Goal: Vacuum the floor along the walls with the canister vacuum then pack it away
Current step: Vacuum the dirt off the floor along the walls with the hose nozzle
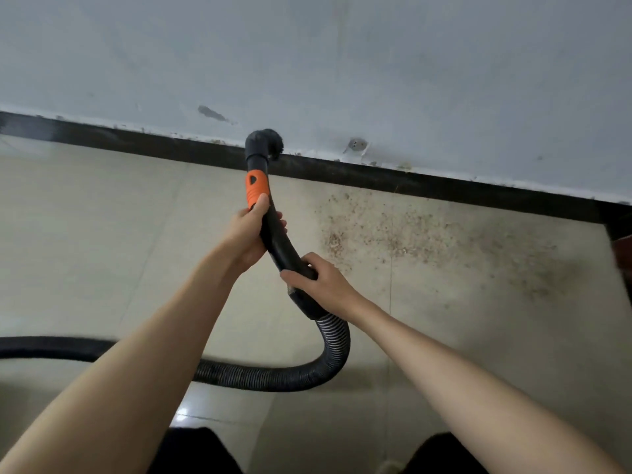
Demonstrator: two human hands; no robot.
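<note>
Fingers of the right hand [316, 280] curl round the lower end of the curved black handle tube [277, 239], thumb laid across its near side, just above the cuff where the ribbed hose [328, 357] joins. Farther along, the left hand [249, 234] grips the same tube from the left, its fingers wrapped behind so only the tips show on the right side, the thumb pressing up against the lower edge of the orange grip sleeve [256, 188]. Both hands hold firmly, with no gap visible between fingers and tube.

From the cuff the hose loops down and round to the near left, passing under the left forearm and running off the left edge along the tiled floor [102, 234]. At the far end of the tube, the round black dusting brush [268, 145] sits against the top of the dark skirting board [410, 181], at the foot of the pale wall [342, 63]. Brown crumbs and dust [393, 234] lie scattered on the tiles to the right of the tube.
</note>
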